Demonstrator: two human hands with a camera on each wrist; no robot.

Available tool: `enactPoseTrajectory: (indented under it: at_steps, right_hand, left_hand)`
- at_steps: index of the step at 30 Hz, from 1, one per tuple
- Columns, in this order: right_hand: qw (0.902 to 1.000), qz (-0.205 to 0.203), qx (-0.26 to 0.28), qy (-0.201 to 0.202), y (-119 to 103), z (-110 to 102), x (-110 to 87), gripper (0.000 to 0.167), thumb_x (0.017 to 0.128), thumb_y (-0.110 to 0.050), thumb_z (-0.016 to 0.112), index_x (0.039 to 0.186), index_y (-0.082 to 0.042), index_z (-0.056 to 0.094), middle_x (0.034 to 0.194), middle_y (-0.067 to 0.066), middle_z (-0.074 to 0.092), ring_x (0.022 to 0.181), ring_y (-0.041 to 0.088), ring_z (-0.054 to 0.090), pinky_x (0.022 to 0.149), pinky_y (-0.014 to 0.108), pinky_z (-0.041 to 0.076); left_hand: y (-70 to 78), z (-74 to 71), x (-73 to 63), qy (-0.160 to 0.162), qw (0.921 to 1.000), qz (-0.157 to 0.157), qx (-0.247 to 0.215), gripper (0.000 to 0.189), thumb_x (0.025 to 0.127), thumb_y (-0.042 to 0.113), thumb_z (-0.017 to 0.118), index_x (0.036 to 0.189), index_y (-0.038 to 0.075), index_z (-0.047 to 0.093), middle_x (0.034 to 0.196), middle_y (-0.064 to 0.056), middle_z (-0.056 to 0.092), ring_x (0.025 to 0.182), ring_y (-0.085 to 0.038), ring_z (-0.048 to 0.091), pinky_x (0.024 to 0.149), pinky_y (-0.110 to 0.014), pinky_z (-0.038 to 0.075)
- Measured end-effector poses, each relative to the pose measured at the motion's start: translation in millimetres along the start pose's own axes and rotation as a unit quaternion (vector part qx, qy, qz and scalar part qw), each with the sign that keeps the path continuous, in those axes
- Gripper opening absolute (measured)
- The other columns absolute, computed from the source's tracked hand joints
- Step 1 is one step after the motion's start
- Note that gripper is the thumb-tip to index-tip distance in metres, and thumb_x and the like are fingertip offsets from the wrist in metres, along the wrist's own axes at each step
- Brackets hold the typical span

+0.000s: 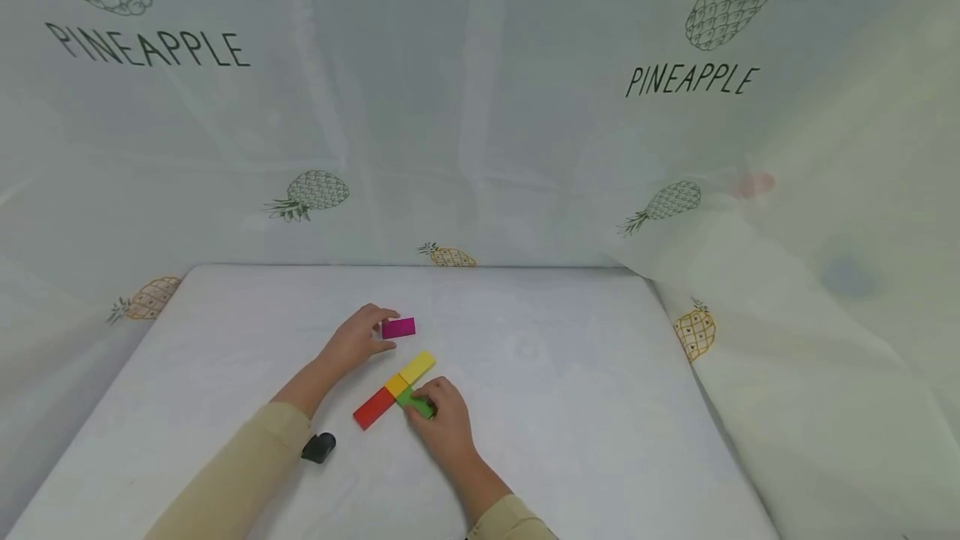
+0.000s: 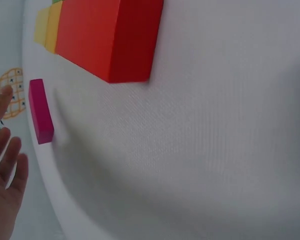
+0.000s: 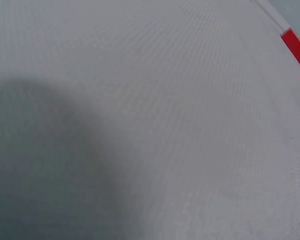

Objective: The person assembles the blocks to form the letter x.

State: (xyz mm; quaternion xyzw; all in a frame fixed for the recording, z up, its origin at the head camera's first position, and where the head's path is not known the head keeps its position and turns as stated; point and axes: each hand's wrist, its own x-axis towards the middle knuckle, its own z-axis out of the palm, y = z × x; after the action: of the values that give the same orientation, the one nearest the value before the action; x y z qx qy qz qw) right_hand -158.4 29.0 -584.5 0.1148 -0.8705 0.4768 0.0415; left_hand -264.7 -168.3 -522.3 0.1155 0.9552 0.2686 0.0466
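Observation:
My left hand (image 1: 360,336) reaches to a magenta block (image 1: 399,327) on the white table, thumb and fingers spread around its left end. In the left wrist view a gap shows between the fingers (image 2: 21,172) and the magenta block (image 2: 41,111). With thumb and fingertips, my right hand (image 1: 446,423) pinches a green block (image 1: 415,402). That block's end meets a small orange block (image 1: 397,385), which sits in a slanting row between a red block (image 1: 373,408) and a yellow block (image 1: 417,367). The right wrist view shows only tabletop and a red block's corner (image 3: 297,50).
A small black object (image 1: 319,447) is beside the left sleeve. Behind the white table (image 1: 570,407) hangs a pale cloth (image 1: 480,107) printed with pineapples; it also drapes down the right side.

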Motion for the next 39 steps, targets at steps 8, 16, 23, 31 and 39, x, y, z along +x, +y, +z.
enactPoseTrajectory:
  at_steps: [8,16,23,31,39]
  right_hand:
    - [1.0000,0.005,0.001,-0.002,-0.8,-1.2,0.3,0.012,0.085,-0.023,0.075,0.097,-0.020,0.072,0.092,-0.015,0.053,0.083,0.004,0.049,0.072,0.021,0.048]
    - [1.0000,0.004,0.002,-0.001,-2.3,-1.5,-0.3,0.011,0.085,-0.021,0.075,0.095,-0.020,0.072,0.091,-0.014,0.054,0.082,0.004,0.049,0.072,0.021,0.047]
    - [1.0000,0.006,0.003,-0.005,-4.1,-2.0,-0.3,0.010,0.086,-0.023,0.075,0.095,-0.020,0.071,0.093,-0.013,0.054,0.083,0.004,0.049,0.073,0.022,0.047]
    - [1.0000,-0.008,-0.001,0.002,-0.6,-0.2,0.5,0.010,0.086,-0.022,0.074,0.095,-0.020,0.071,0.092,-0.014,0.054,0.083,0.004,0.049,0.072,0.021,0.046]
    - [1.0000,-0.009,-0.003,0.000,0.7,1.0,1.4,0.010,0.086,-0.022,0.074,0.095,-0.020,0.072,0.093,-0.014,0.054,0.084,0.004,0.050,0.074,0.022,0.047]
  left_hand:
    - [-8.5,5.8,12.9,0.022,0.9939,0.042,0.099,0.052,0.076,0.025,0.085,0.123,0.015,0.065,0.115,-0.010,0.060,0.111,-0.031,0.051,0.093,-0.048,0.047]
    - [-17.4,12.8,28.0,0.027,0.9857,0.065,0.153,0.053,0.071,0.031,0.088,0.119,0.019,0.069,0.112,-0.007,0.061,0.109,-0.028,0.050,0.090,-0.049,0.047]
    - [-14.1,11.2,35.2,0.001,0.9755,0.078,0.206,0.053,0.073,0.035,0.086,0.121,0.021,0.069,0.111,-0.007,0.061,0.111,-0.029,0.048,0.092,-0.050,0.045]
    - [-8.7,8.8,41.1,-0.014,0.9726,0.077,0.219,0.048,0.076,0.035,0.084,0.119,0.020,0.070,0.108,-0.007,0.062,0.109,-0.030,0.047,0.093,-0.052,0.042]
    - [-11.5,11.6,47.3,-0.022,0.9723,0.075,0.220,0.045,0.076,0.034,0.084,0.116,0.021,0.070,0.108,-0.006,0.063,0.108,-0.028,0.048,0.092,-0.052,0.042]
